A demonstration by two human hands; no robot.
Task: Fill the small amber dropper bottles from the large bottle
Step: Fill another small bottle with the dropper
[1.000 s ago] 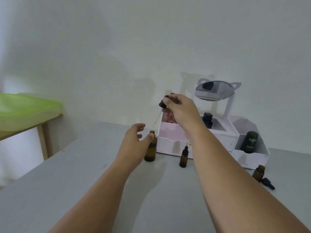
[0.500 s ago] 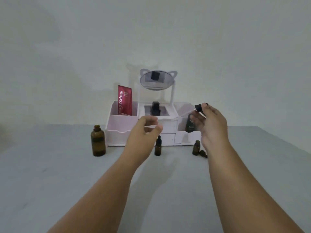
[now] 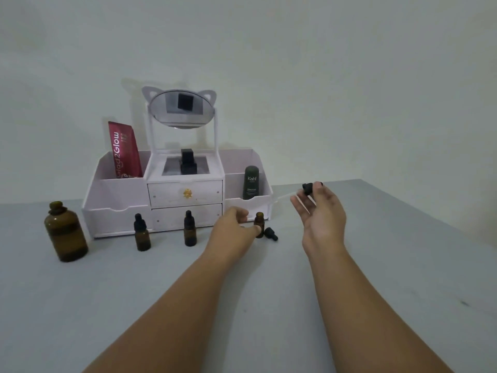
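Where the fingertips (image 3: pixel 319 190) of the right hand (image 3: pixel 321 215) meet the thumb, they pinch the black bulb of a dropper (image 3: pixel 307 188). The hand is raised above the table (image 3: pixel 390 265), palm turned leftward. The dropper's clear glass tube points left and slightly down, and its tip hangs in the air over the organizer's right end.

Lower and to the left, the left hand (image 3: pixel 233 228) has its fingers loosely curled and apart, closed on nothing. Its thumb tip lies against the lower body of the open dropper bottle (image 3: pixel 259 220), while the index finger stops just short of the neck. This bottle stands upright and uncapped. A loose dropper cap (image 3: pixel 270 234) lies on its side just to the bottle's right.

Further left stand a capped dropper bottle (image 3: pixel 189 230) and a second capped dropper bottle (image 3: pixel 141 235), both upright and well apart from either hand. The large amber bottle (image 3: pixel 65 234) stands at the far left.

Behind the row sits a white organizer (image 3: pixel 115 211) with a round mirror (image 3: pixel 181 109). It holds a red tube (image 3: pixel 125 150), a black bottle (image 3: pixel 188 162) and a dark green bottle (image 3: pixel 251 181).
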